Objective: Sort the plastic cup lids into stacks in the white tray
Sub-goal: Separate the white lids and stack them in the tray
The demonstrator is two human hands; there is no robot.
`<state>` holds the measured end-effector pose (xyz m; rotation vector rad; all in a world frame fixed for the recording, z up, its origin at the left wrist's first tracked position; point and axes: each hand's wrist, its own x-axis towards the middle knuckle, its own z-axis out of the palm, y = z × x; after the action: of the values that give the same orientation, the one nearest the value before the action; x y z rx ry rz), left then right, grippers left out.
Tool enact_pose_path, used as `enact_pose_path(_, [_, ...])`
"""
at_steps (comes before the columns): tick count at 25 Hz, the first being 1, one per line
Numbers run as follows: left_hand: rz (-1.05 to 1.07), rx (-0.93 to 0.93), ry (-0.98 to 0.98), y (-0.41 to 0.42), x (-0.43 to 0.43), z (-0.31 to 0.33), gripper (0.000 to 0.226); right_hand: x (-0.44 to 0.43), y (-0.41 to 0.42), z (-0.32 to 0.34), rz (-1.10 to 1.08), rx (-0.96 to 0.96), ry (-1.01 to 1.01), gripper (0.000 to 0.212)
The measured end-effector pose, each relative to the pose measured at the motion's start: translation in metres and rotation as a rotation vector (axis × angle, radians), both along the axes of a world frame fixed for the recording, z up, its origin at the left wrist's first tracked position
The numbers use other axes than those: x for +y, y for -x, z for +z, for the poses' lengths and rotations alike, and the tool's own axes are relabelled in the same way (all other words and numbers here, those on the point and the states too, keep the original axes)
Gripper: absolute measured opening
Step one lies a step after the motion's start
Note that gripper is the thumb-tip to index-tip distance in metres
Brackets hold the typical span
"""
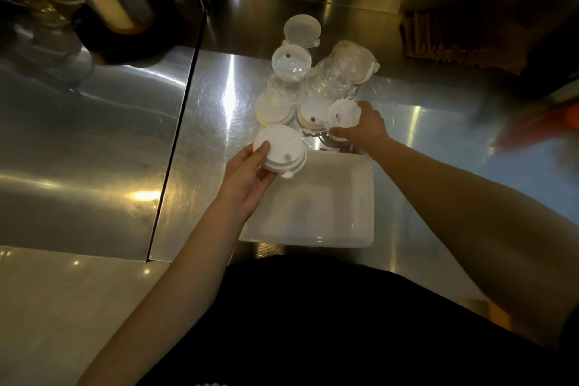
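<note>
On the steel counter (pixel 219 97), just in front of the person's dark clothing, sits the white tray (pixel 363 222), shallow, rectangular and with nothing visible in it, so the sorting looks barely begun. Beyond its far edge lie the loose plastic cup lids (pixel 332 84), clear domed ones nested in leaning rows and flat white ones beside them, all just past the tray. The left hand (pixel 247 178) is closed around a small stack of white lids (pixel 279 150), thumb on top and fingers beneath, holding it over the tray's far left corner. The right hand (pixel 365 128) pinches a single white lid (pixel 343 113) by its rim, tilted up from the pile. These lids should be very light, thin and a little springy, smooth enough to slide off one another, and the clear domes would probably dent if squeezed; taking them by the rim, or cupping a nested stack from the sides, seems safest. No brand, label or writing can be read anywhere on them.
</note>
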<state>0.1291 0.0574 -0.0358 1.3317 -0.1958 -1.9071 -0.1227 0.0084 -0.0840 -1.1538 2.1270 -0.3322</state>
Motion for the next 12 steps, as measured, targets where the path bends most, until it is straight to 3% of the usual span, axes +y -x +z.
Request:
enact_pose_path(8, [-0.009, 0.035, -0.01, 0.0, -0.003, 0.004, 0.027, 0.004, 0.003, -0.006, -0.013, 0.044, 0.03, 0.076])
enact_pose_path(12, [-0.017, 0.035, -0.016, 0.002, -0.005, 0.004, 0.023, 0.014, 0.005, -0.001, -0.112, -0.087, 0.072, 0.07])
